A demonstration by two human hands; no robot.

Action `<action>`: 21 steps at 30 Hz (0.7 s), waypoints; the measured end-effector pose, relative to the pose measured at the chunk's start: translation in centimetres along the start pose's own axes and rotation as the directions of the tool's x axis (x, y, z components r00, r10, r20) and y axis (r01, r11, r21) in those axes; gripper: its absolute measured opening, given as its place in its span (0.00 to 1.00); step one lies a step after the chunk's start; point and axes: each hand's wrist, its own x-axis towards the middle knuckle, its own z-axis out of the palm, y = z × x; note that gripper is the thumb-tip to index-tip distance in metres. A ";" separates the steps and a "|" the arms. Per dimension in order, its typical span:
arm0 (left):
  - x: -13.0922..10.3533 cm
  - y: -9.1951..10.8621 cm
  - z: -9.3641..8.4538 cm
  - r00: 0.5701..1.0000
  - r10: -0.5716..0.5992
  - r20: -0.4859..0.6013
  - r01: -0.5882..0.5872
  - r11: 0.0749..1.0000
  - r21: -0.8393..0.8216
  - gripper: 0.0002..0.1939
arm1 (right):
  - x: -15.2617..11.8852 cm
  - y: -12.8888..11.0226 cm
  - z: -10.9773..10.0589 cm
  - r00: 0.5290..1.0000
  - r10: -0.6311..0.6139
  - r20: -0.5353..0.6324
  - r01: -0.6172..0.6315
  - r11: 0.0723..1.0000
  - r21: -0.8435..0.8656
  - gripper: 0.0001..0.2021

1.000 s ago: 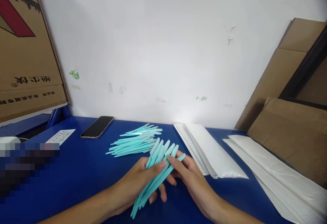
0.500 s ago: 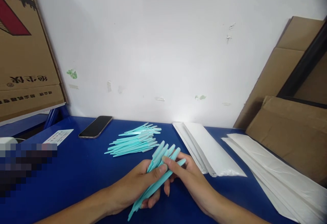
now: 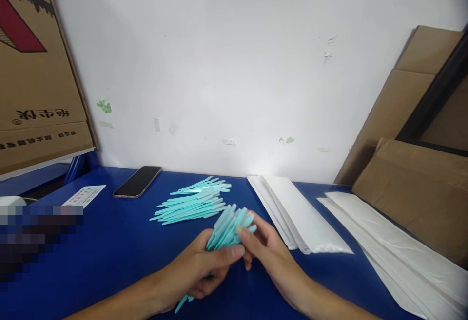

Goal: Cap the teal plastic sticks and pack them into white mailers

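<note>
My left hand is closed around a bunch of slim turquoise plastic sticks, shaped like eyebrow razors with wider, paler ends. The thumb lies across the bunch, and the narrow ends poke out below the fist. At the pale ends, my right hand pinches the same bunch, its thumb on top and its fingers behind, partly hidden. Just beyond my hands, a loose pile of matching turquoise sticks lies on the blue table, with a smaller group behind it.
White padded envelopes lie right of my hands, and more white envelopes lie farther right. A phone and a printed card are at the left. Cardboard leans at the right; a large carton stands left. A white wall closes the back.
The fanned sticks have been drawn into a tighter bunch. My left thumb now lies farther across them, and the bunch has shifted slightly left.
</note>
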 end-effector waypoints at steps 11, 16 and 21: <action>0.2 -2.0 -0.6 0.775 0.497 -0.389 -0.378 0.859 0.345 0.24 | 0.2 -0.1 -0.2 0.999 0.011 0.038 -0.012 1.000 0.026 0.18; 0.9 -2.1 -0.2 0.826 0.452 -0.337 -0.356 0.881 0.310 0.22 | 0.3 0.0 -0.1 0.999 0.022 0.039 -0.022 1.000 0.003 0.17; 0.8 -2.0 -0.1 0.858 0.309 -0.410 -0.262 0.950 0.167 0.24 | -0.3 -0.3 0.2 0.997 -0.073 -0.002 0.071 0.975 -0.212 0.15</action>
